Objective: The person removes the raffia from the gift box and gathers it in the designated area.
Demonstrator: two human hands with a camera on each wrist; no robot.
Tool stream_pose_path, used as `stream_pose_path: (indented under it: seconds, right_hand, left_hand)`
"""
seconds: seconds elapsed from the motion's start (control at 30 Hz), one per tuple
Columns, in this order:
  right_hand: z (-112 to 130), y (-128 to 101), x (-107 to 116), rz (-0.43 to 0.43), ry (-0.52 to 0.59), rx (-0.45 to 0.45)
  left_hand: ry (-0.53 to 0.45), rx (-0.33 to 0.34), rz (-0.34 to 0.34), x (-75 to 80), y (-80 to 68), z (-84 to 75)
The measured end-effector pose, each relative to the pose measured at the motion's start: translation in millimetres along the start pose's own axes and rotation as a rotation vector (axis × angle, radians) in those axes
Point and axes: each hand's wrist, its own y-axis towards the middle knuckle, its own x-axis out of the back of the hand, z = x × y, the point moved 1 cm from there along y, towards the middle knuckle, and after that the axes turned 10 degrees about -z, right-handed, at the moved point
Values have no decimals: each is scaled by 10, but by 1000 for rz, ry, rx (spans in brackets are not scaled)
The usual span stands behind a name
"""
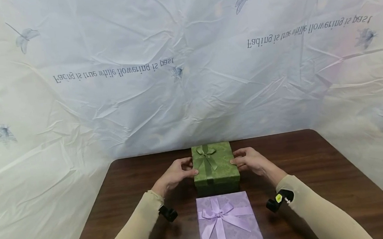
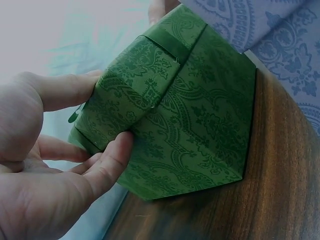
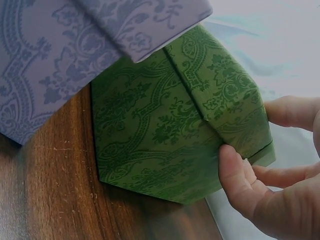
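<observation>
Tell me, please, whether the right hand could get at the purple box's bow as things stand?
Probably yes: the right hand now grips the green box, but the purple box lies just nearer, its bow uncovered on top.

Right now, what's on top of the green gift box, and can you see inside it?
A green ribbon bow sits on the green gift box. The left hand and right hand grip the lid's edges. The lid covers whatever is inside.
</observation>
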Motion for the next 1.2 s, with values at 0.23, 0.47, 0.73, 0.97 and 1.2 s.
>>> stream_pose_path:
  seconds: [0.23,0.47,0.73,0.97,1.2]
  right_hand:
    - [28,4,0,-18,-6,15]
    - [115,-21,3,-33,0,41]
    - [198,-68,40,-37,-26,66]
    - [247,-83,57,-69,-36,129]
    - [325,-104,68,-76,-49,211]
  left_hand:
    - [6,-16,-9,8,0,-22]
    - [15,-21,-28,26,-12,-103]
    - [44,-40,-39,47,-7,-170]
    - [12,-52,-43,48,-12,-239]
    - [-75,-20,-89,32,-43,-300]
